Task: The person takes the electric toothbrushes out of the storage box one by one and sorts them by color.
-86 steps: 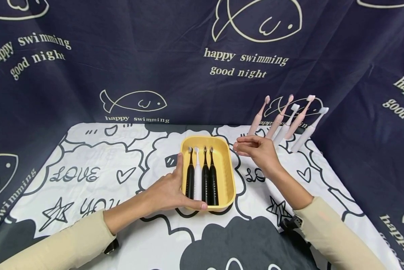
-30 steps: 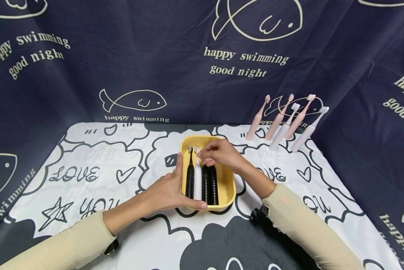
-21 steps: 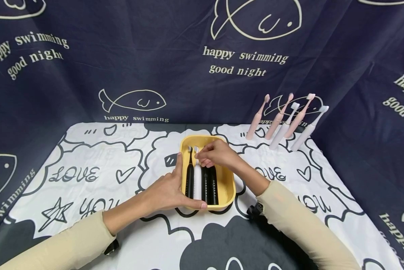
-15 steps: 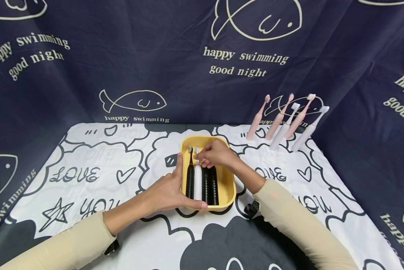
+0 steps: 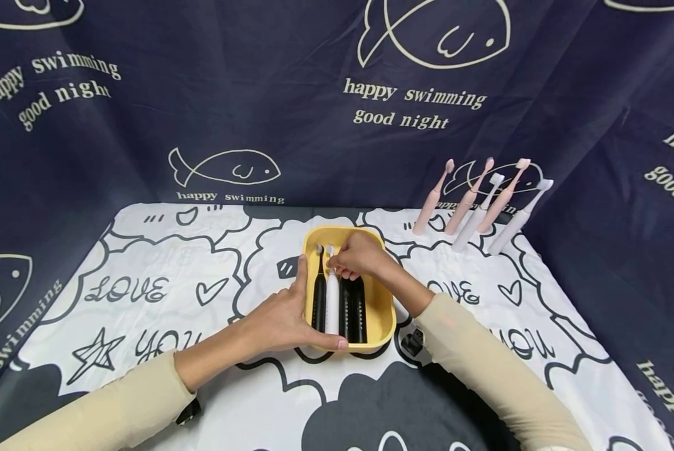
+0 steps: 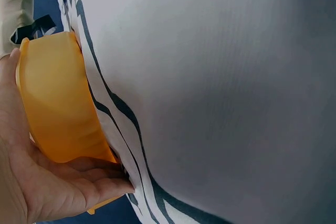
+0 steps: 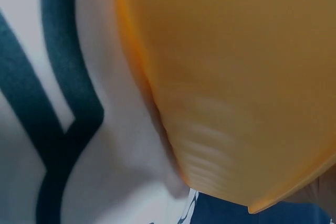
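Note:
A yellow plastic tray point(image 5: 383, 307) lies on the cloth, with electric toothbrushes side by side in it. A black one point(image 5: 319, 300) is at the left, a white electric toothbrush point(image 5: 332, 307) beside it, and two black ones point(image 5: 352, 313) to the right. My left hand point(image 5: 277, 319) grips the tray by its left side, thumb along the near rim; the left wrist view shows its fingers against the outer wall. My right hand point(image 5: 365, 254) reaches over the tray, thumb and fingertips pinching the white toothbrush at its neck. It hides the heads of the two right-hand black ones.
At the back right stand several electric toothbrushes: pink ones point(image 5: 429, 210) and white ones point(image 5: 508, 228). The table has a white printed cloth point(image 5: 162, 263). Dark blue fabric point(image 5: 292, 94) with fish drawings hangs behind and at the sides.
My right hand has moved left from beside the standing toothbrushes to over the tray, onto the white toothbrush's neck. My left hand keeps its hold on the tray.

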`<state>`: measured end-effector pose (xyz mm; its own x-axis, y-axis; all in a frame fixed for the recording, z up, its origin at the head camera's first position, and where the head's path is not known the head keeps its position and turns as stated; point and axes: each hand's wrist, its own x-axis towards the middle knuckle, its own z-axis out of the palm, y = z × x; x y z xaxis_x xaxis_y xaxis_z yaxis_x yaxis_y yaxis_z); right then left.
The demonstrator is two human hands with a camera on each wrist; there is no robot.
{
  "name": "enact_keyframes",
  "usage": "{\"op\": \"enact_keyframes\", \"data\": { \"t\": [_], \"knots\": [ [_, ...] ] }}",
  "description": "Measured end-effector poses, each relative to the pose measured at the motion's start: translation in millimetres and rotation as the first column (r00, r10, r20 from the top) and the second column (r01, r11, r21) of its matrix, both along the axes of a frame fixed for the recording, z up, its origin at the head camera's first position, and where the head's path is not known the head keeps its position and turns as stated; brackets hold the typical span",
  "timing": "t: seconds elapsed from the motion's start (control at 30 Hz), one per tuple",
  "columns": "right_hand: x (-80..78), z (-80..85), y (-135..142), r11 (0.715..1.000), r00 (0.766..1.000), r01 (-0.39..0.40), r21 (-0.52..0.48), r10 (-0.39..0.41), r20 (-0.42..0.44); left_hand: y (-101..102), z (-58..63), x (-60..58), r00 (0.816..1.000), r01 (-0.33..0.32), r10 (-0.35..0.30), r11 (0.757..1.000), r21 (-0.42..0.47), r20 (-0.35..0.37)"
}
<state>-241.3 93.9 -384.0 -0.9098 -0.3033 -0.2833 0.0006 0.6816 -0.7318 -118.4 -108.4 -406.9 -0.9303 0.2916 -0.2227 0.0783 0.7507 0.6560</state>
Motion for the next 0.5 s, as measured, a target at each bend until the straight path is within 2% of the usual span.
{"op": "enact_keyframes", "data": {
  "t": [0.33, 0.5],
  "knots": [
    [-0.5, -0.6, -4.4, 0.997, 0.999, -0.013, 0.076, 0.017, -0.049, 0.7, 0.9, -0.8, 1.000, 0.001, -0.001, 1.000, -0.009, -0.003],
    [0.3, 0.5, -4.1, 0.999, 1.000, -0.005, 0.037, 0.006, -0.019, 0.8, 0.3, -0.5, 1.000, 0.005, -0.005, 1.000, -0.009, -0.003]
  ]
}}
